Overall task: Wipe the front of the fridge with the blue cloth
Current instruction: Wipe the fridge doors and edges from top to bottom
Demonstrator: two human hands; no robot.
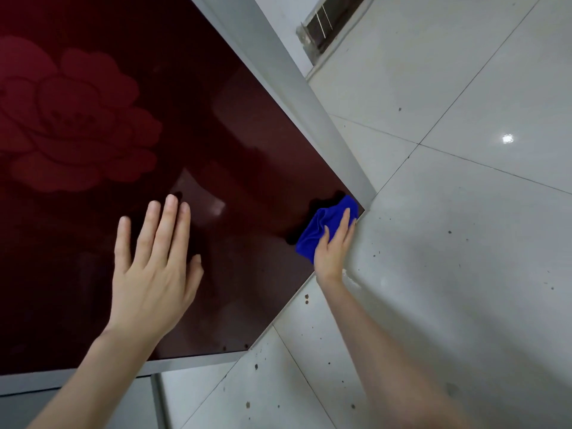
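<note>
As the spread left hand (pixel 151 274) braces the fridge (pixel 232 134), the flat right hand (pixel 332 246) should press the cloth (pixel 315 230) evenly, overlapping strokes

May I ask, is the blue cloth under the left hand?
No, the right hand presses the crumpled blue cloth against the dark red glossy fridge door.

Head camera looks steeply down, close against the fridge front (pixel 216 119).

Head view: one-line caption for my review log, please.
Right hand presses the blue cloth onto a corner of the dark red fridge door; left hand rests flat on the door.
</note>
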